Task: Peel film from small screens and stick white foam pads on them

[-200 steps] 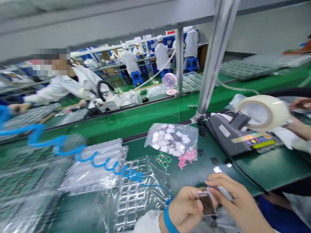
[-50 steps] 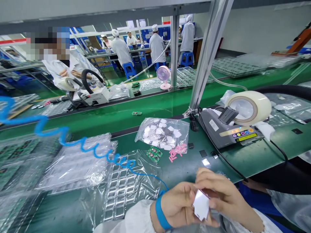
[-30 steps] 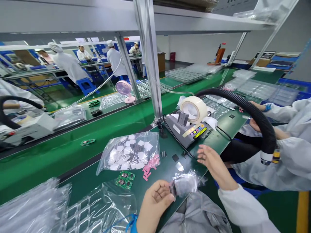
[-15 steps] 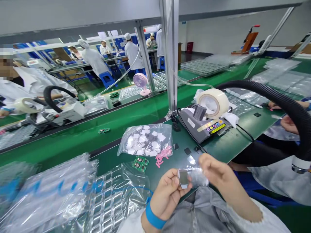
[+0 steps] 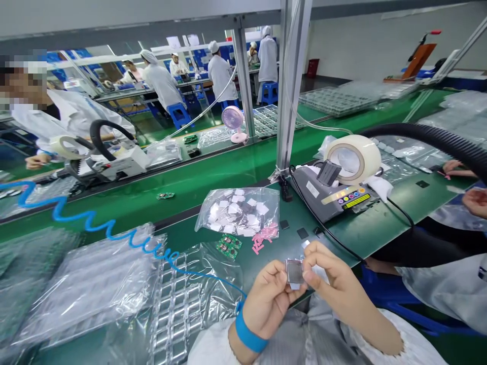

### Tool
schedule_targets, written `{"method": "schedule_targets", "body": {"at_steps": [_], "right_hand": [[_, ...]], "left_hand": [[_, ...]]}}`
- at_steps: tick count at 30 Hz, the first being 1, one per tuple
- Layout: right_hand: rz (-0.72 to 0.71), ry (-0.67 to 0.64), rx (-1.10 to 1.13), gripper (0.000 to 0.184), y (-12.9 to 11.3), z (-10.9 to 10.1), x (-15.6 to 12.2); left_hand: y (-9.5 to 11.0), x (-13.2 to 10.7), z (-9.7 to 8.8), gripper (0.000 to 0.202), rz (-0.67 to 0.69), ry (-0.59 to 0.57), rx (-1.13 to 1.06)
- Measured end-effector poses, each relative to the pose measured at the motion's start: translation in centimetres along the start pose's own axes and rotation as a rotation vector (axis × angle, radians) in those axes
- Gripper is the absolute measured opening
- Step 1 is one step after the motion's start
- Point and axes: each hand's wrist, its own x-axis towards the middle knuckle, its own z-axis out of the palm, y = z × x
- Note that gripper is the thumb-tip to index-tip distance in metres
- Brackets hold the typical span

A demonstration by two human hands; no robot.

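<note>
My left hand [image 5: 269, 296] and my right hand [image 5: 327, 276] meet over the near edge of the green bench, both pinching a small grey square part [image 5: 294, 271] held upright between the fingertips. A blue wrist strap [image 5: 246, 334] circles my left wrist, and its blue coiled cord [image 5: 114, 233] runs off to the left. Just beyond my hands lie a clear bag of white and grey squares [image 5: 239, 213], a small green circuit board [image 5: 229, 246] and pink tabs [image 5: 265, 235].
A tape dispenser machine with a big tape roll [image 5: 353, 158] stands at right, its black cable crossing the bench. Clear blister trays [image 5: 182, 309] in plastic lie at left. A black hose [image 5: 429, 137] arcs at right above a co-worker's hands [image 5: 474, 200]. Other workers sit beyond the green conveyor [image 5: 213, 175].
My right hand has come back from the bench to the part in my left hand, and both now pinch it. The crinkled clear bag is out of my fingers. The view swung left.
</note>
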Motion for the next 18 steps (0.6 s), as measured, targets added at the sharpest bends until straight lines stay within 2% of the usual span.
{"method": "schedule_targets", "body": {"at_steps": [2, 4, 6, 7, 9, 11, 13, 15, 18], "right_hand": [[-0.039, 0.097, -0.18, 0.021, 0.3, 0.5, -0.1], [-0.095, 0.255, -0.373, 0.016, 0.6, 1.2, -0.2], [-0.153, 0.314, -0.452, 0.017, 0.8, 1.9, -0.1], [-0.183, 0.276, -0.445, 0.019, 0.8, 2.2, 0.1], [-0.223, 0.113, -0.385, 0.027, 0.8, 2.9, 0.7], [-0.204, -0.021, -0.349, 0.032, 0.7, 3.6, 1.8], [-0.147, -0.072, -0.36, 0.033, 0.9, 4.7, 3.4], [-0.109, -0.1, -0.413, 0.026, 1.4, 6.4, 5.1], [-0.088, -0.189, -0.53, 0.012, 2.4, 9.8, 7.4]], "left_hand": [[0.1, 0.0, 0.1, 0.023, 0.02, 0.006, 0.005], [0.1, -0.1, 0.2, 0.023, 0.052, 0.032, 0.019], [0.2, -0.3, 0.1, 0.023, 0.069, 0.073, 0.05], [0.3, -0.5, 0.0, 0.024, 0.059, 0.083, 0.071], [0.9, -1.1, -0.5, 0.025, 0.031, 0.069, 0.127], [2.1, -2.1, -1.2, 0.025, 0.029, 0.033, 0.214], [3.8, -3.2, -2.2, 0.022, 0.089, 0.04, 0.311], [5.9, -4.2, -3.3, 0.019, 0.205, 0.124, 0.367], [8.8, -5.5, -5.0, 0.016, 0.429, 0.347, 0.335]]}}
